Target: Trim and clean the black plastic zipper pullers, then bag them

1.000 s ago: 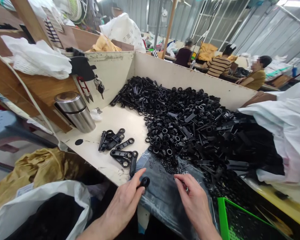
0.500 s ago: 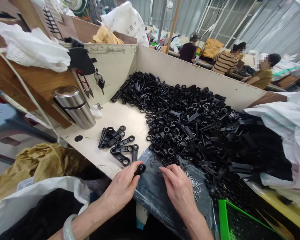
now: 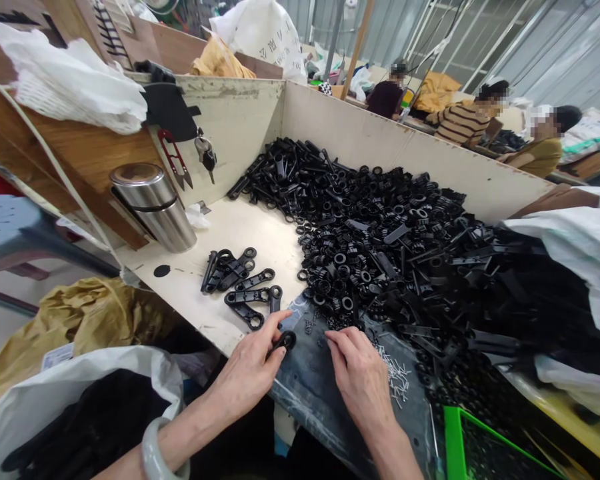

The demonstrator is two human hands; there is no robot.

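My left hand is closed round a black plastic part with a ring-shaped end; its index finger stretches forward. My right hand hovers over the dark mat, thumb and fingertips pinched together. Whatever lies between those fingertips is too small to make out. Just ahead of them sit tiny dark pieces on the mat. Silver screws lie scattered to the right of my right hand. Beyond my left hand, several black arm-shaped parts with ringed ends rest on the pale table.
A large heap of black plastic parts fills the tabletop's far side, before a pale board wall. A steel flask stands left. A green crate is at lower right, an open white sack at lower left. Several people sit farther back.
The view has shifted slightly, so most things appear a little farther right. My left index finger has stretched away from the black part. My right hand stays pinched over the mat.
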